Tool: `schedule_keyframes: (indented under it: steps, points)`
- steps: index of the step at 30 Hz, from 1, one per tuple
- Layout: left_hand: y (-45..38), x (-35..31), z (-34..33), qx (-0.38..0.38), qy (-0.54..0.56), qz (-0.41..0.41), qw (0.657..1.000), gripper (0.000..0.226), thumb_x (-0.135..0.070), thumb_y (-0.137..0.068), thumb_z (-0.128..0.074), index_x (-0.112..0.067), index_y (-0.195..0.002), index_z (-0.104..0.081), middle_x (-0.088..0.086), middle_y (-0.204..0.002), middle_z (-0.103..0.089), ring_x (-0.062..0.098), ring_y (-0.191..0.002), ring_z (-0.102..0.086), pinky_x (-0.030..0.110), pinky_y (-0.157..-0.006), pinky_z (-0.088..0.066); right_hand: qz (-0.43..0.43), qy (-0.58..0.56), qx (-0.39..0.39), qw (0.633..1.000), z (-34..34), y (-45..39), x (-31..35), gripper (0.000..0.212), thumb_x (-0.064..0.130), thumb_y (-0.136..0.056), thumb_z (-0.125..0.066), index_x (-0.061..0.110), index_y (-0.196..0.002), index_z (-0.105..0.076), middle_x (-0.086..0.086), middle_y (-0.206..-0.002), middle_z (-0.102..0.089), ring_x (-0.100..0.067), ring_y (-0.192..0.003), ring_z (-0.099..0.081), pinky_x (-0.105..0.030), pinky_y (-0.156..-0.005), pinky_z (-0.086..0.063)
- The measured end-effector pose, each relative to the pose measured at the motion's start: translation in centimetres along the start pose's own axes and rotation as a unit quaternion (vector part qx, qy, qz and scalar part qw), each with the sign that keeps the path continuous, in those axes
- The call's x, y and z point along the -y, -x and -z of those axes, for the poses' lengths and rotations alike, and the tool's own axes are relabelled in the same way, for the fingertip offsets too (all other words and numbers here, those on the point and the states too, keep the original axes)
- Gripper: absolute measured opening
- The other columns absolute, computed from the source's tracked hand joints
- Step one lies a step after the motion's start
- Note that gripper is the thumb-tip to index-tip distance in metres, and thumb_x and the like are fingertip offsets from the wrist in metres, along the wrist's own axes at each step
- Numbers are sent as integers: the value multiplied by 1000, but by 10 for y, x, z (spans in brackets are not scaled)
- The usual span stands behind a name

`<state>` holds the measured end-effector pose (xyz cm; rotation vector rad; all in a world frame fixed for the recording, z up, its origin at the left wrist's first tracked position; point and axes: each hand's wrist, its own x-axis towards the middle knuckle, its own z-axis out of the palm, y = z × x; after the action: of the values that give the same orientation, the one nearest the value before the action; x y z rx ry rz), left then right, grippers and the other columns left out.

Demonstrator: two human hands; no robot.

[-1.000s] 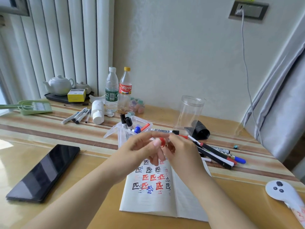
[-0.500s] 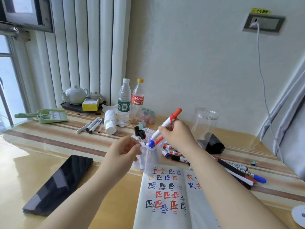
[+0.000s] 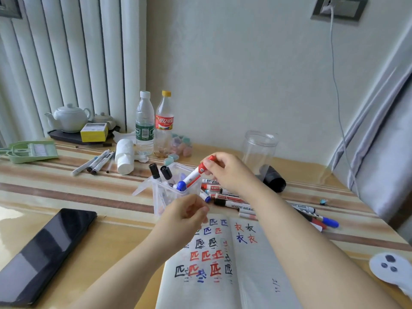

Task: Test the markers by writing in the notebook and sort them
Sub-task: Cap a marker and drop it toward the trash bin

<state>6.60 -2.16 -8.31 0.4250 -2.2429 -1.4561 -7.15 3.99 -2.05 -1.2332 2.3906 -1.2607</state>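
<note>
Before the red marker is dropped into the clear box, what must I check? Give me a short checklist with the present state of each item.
1. Right hand grips the red marker: ok.
2. Marker capped: ok, red cap on its upper end.
3. Lower end is inside the clear box: cannot tell, the blue-capped marker hides it.
4. Room in the box: ok, a few markers stand inside.
5. Left hand steadies the box: cannot tell; its fingers are curled just in front of it.
6. Notebook open for the next test: ok.

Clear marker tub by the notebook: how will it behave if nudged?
The clear tub looks thin and light, so it probably slides easily. Tall markers stand above its rim, so it may tip. The glossy table likely offers little grip.
</note>
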Motion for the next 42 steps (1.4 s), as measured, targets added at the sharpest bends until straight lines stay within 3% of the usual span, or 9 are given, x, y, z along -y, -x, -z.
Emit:
schedule_keyframes:
  steps: [4, 7, 14, 16, 20, 28, 34, 38, 42]
  points:
    - [-12, -3, -25, 21, -7, -7, 1000, 12, -17, -89, -53, -19, -79, -60, -4, -69, -66, 1, -57, -57, 18, -61, -48, 38, 104, 38, 993, -3, -2, 0, 20, 34, -92, -56, 20, -100, -68, 16, -63, -49, 1, -60, -46, -11, -56, -35]
    - [-21, -2, -33, 25, -17, -8, 1000, 11, -16, -88, -54, -18, -80, -61, -4, -67, -66, 6, -57, -57, 25, -64, -50, 27, 78, 34, 996, 2, -3, -9, 34, 40, -89, -59, 23, -119, -61, 15, -74, -53, -1, -70, -52, -15, -63, -38]
    - [-44, 14, -45, 19, -41, 15, 999, 9, -21, -89, -53, -20, -83, -60, -4, -75, -66, 14, -68, -62, 30, -70, -55, -70, 167, -7, 983, 25, 15, -90, 7, 23, -88, -60, 22, -91, -66, 10, -79, -55, -8, -72, -53, -14, -56, -44]
    - [-47, 21, -52, 4, -51, 20, 998, 8, -22, -88, -54, -22, -82, -59, -1, -80, -65, 17, -75, -61, 31, -73, -54, -69, 222, 22, 972, 17, 20, -111, 11, 20, -88, -60, 19, -97, -67, 4, -91, -56, -12, -82, -56, -20, -68, -48]
    - [-48, 33, -60, -41, -64, 2, 997, 10, -15, -87, -54, -22, -81, -57, -5, -76, -58, 6, -71, -52, 8, -62, -39, -27, 297, 18, 954, 6, 21, -126, 19, 23, -91, -56, 16, -109, -60, 0, -111, -52, -20, -102, -53, -35, -85, -47]
    - [-44, 39, -57, -53, -86, -34, 994, 10, -18, -87, -55, -28, -87, -56, -7, -82, -61, 8, -77, -56, 11, -66, -42, 40, 420, 22, 906, -1, 14, -127, 22, 32, -93, -53, 15, -106, -53, -2, -112, -49, -21, -109, -45, -33, -75, -37]
    - [-44, 42, -55, -74, -192, -149, 967, 21, -9, -78, -67, -20, -94, -58, -7, -92, -53, 2, -71, -49, 7, -66, -37, 148, 436, -31, 887, 3, 23, -119, 19, 24, -79, -72, 11, -88, -62, -4, -89, -58, -25, -84, -59, -32, -66, -44]
    - [-49, 43, -57, -72, -287, -243, 924, 26, -18, -80, -65, -8, -103, -60, 9, -102, -59, 26, -91, -57, 34, -76, -51, 204, 445, -55, 870, 11, 43, -108, 22, 24, -69, -80, 15, -80, -63, 0, -78, -56, -23, -73, -56, -32, -62, -50]
    - [-45, 37, -60, 48, -324, -219, 919, 36, -36, -93, -35, -10, -98, -59, 5, -94, -58, 24, -85, -56, 36, -72, -49, 209, 455, -32, 865, 20, 72, -102, 19, 32, -81, -52, 16, -85, -62, 1, -88, -58, -22, -82, -59, -34, -72, -52]
